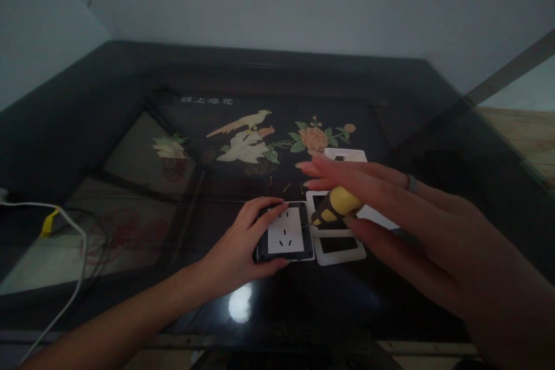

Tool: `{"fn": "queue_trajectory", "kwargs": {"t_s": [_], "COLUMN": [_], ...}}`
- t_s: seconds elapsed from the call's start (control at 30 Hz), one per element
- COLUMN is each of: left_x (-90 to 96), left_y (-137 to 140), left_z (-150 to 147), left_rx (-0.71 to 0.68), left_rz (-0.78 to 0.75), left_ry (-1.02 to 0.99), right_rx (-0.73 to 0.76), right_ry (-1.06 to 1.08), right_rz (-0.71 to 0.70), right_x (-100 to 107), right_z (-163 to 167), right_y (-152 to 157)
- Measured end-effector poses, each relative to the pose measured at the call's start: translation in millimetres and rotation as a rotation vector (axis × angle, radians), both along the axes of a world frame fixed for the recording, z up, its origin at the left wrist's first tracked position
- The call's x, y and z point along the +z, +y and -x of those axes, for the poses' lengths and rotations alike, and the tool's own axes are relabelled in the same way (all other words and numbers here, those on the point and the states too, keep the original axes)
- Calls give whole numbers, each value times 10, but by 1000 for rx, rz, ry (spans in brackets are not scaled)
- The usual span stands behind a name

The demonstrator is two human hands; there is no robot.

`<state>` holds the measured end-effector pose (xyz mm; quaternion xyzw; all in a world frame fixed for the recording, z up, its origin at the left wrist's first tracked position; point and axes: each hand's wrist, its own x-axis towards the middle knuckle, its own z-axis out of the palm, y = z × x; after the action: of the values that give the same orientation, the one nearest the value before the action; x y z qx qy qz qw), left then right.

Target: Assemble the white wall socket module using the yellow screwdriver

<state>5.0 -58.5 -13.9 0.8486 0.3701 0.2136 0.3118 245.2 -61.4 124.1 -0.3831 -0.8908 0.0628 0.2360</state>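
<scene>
My left hand (254,237) is closed around the left side of a wall socket (285,230), fingers at its far edge and thumb at its near edge. The socket has a white face with slots, a dark surround and a pale rim. My right hand (403,214) holds a yellow and black screwdriver (336,207) between thumb and fingers, the handle tilted to the right. Its thin shaft reaches the right side of the socket; where the tip sits I cannot make out. A white cover frame (340,258) with dark openings lies against the socket's right side, partly behind the screwdriver.
Several small screws (287,187) lie beyond the socket. Another white plastic piece (346,154) is partly behind my right hand. A white cable (82,266) with a yellow tag (49,222) runs along the left. The glossy dark table (208,306) meets walls at the back.
</scene>
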Motion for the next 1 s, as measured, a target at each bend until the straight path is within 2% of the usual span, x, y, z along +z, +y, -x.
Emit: {"fn": "queue_trajectory", "kwargs": {"t_s": [0.07,0.13,0.33,0.4,0.47,0.6,0.67,0.73,0.8,1.0], "left_x": [-3,3,21,15,7,-3,-5,-6,-6,-21], "left_y": [-1,-4,-8,-5,-1,0,-2,-4,-5,-8], "left_z": [-2,-6,-7,-3,-1,0,1,1,2,5], "left_rx": [-1,-1,1,1,-5,-4,-2,-1,-3,7], "left_rz": [-14,-13,12,12,13,10,5,1,-2,5], "left_ry": [8,22,19,10,8,9,11,14,17,0], "right_rx": [34,38,-122,-131,-99,-37,-41,-36,-31,-131], "right_ry": [13,28,16,2,-11,21,39,42,36,-10], "right_rz": [28,-27,-404,-449,-356,-45,27,22,-47,-422], "right_x": [26,9,-167,-189,-169,-50,-4,4,-26,-153], "right_z": [-8,6,79,74,54,-4,-26,-30,-10,92], "right_y": [-13,-9,70,99,112,55,10,-16,-13,54]}}
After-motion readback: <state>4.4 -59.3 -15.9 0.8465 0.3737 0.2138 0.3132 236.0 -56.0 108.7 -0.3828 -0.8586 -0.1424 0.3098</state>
